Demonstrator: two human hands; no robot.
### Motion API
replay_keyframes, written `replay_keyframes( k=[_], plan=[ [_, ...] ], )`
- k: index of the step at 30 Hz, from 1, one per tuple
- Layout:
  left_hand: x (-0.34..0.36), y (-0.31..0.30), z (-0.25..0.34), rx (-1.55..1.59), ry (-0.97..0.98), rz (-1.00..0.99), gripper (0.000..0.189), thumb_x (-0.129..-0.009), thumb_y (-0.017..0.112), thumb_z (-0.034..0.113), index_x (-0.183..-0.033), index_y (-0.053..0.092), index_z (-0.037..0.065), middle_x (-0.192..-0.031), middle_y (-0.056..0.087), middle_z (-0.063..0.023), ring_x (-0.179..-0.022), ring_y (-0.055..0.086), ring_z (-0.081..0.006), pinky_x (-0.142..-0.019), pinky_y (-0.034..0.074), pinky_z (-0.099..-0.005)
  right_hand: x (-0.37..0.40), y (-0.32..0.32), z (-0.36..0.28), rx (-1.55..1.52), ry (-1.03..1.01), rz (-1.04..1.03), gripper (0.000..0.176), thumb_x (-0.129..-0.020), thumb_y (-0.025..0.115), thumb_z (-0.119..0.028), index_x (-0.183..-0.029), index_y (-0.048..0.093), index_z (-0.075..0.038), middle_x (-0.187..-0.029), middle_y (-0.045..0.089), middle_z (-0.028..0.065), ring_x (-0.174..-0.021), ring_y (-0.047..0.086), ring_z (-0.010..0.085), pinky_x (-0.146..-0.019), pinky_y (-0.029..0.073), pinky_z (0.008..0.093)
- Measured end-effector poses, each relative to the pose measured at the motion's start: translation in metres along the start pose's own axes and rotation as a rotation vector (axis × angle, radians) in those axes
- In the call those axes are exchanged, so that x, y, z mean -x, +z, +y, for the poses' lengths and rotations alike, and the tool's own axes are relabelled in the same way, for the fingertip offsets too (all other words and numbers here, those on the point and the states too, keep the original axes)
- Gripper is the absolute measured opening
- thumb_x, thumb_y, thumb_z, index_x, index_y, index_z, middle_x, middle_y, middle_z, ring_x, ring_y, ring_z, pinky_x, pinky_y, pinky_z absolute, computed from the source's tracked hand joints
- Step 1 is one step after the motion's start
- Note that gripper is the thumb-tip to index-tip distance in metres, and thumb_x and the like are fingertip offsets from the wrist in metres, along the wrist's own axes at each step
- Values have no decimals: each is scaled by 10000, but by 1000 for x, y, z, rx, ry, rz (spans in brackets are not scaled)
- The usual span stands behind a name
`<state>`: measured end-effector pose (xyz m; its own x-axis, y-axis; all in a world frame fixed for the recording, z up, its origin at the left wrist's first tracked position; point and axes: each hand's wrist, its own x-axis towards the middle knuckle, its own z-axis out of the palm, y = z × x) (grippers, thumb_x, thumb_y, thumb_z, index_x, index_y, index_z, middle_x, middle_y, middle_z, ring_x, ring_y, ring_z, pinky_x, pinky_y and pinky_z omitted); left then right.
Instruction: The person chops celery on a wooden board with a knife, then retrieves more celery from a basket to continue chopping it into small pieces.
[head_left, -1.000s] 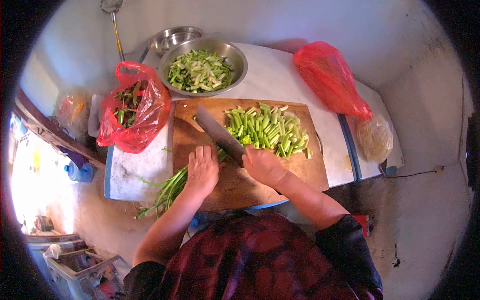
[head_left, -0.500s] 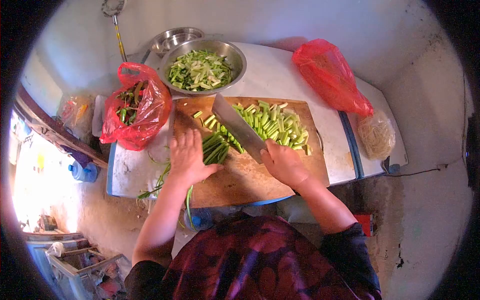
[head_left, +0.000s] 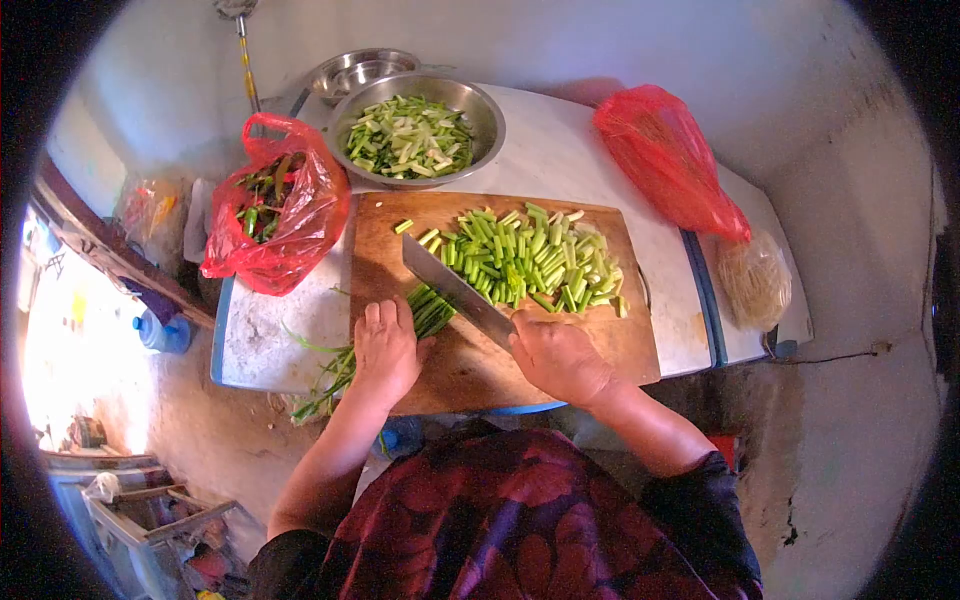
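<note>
My right hand [head_left: 562, 358] grips the handle of a cleaver [head_left: 452, 288], its blade pointing away and to the left over the cutting board. Beneath my left hand [head_left: 388, 345] lies a bundle of uncut celery stalks [head_left: 432, 310]; the fingers are curled over it, close to the blade. The leafy ends [head_left: 330, 385] trail off the board's lower left side. Cut celery pieces [head_left: 535, 258] are heaped across the far half of the wooden cutting board [head_left: 465, 375]. Behind the board, a steel bowl [head_left: 487, 113] holds more cut celery.
A red plastic bag [head_left: 315, 215] with green and red vegetables stands left of the board. Another red bag [head_left: 665, 150] and a clear bag of pale strands [head_left: 755, 275] lie at the right. A smaller metal bowl [head_left: 345, 62] sits behind, near the wall, on the white table [head_left: 265, 345].
My left hand has gone from lying spread beside the stalks to curling over the bundle. The cleaver has moved slightly left and nearer to me, and freshly cut pieces lie right of the blade.
</note>
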<state>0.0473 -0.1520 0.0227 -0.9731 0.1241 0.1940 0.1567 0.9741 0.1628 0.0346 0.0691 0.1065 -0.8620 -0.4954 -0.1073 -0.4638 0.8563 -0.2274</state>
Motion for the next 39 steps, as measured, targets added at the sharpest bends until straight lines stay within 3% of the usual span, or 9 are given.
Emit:
replay_keyframes(
  k=[4, 10, 13, 14, 18, 21, 32, 35, 39],
  plan=[
    [2, 8, -7, -13, 92, 94, 481, -747, 655, 289, -1074, 529, -40, -965, 477, -108, -942, 450, -263, -752, 399, -386, -12, 2, 13, 200, -321, 119, 166, -819, 476, -157, -893, 554, -31, -666, 616, 159, -611, 654, 283, -530, 523, 396],
    [2, 12, -8, -45, 95, 49, 397, -749, 630, 280, -1012, 561, -8, -926, 490, -91, -909, 462, -248, -723, 392, -376, -47, 2, 8, 40, -143, -103, 198, -816, 491, -173, -907, 521, 0, -664, 623, 198, -633, 660, 312, -547, 525, 428],
    [0, 13, -8, -116, 107, 57, 390, -757, 617, 283, -1015, 561, -4, -918, 493, -86, -904, 466, -243, -723, 392, -369, -56, 39, -2, 223, -211, 4, 212, -815, 500, -180, -905, 513, 12, -650, 622, 197, -607, 655, 327, -520, 522, 440],
    [1, 13, -7, -123, 95, 63, 387, -761, 613, 282, -1016, 561, -4, -919, 493, -86, -907, 466, -243, -728, 393, -368, -51, 38, -11, 114, -108, 67, 198, -812, 512, -178, -888, 504, 5, -625, 618, 180, -548, 638, 322, -481, 513, 436],
    [5, 14, -3, -77, 72, 144, 384, -764, 617, 274, -1025, 557, -1, -939, 493, -89, -934, 466, -241, -751, 400, -370, -44, 38, 6, 53, -207, 257, 169, -824, 523, -187, -845, 485, -25, -614, 606, 154, -565, 625, 314, -459, 490, 442],
    [-4, 21, -3, -75, 82, 118, 403, -767, 628, 270, -1056, 546, 2, -973, 495, -94, -957, 462, -254, -780, 400, -382, -23, 13, 2, -99, -16, 192, 230, -876, 494, -210, -881, 465, 19, -628, 580, 232, -591, 583, 420, -544, 477, 494],
    [-12, 23, 5, 69, -6, 89, 494, -743, 659, 299, -1116, 514, 9, -1030, 505, -121, -1005, 455, -282, -826, 390, -394, -4, 10, -6, 146, -124, 89, 133, -822, 521, -147, -843, 503, -16, -615, 579, 123, -530, 615, 269, -452, 486, 358],
    [-13, 26, 1, 81, 39, 114, 452, -748, 650, 283, -1086, 530, 9, -1012, 506, -118, -993, 456, -280, -813, 393, -397, -14, 12, -1, 217, -205, 14, 145, -814, 447, -99, -888, 507, 10, -637, 617, 207, -585, 644, 341, -498, 513, 444],
    [-14, 23, 1, 86, 53, 109, 374, -754, 634, 245, -1035, 553, 13, -985, 503, -110, -954, 463, -274, -784, 398, -400, -41, 22, 4, 145, -272, 18, 150, -814, 461, -120, -856, 501, 19, -645, 613, 221, -606, 641, 360, -522, 515, 449]
  ],
)
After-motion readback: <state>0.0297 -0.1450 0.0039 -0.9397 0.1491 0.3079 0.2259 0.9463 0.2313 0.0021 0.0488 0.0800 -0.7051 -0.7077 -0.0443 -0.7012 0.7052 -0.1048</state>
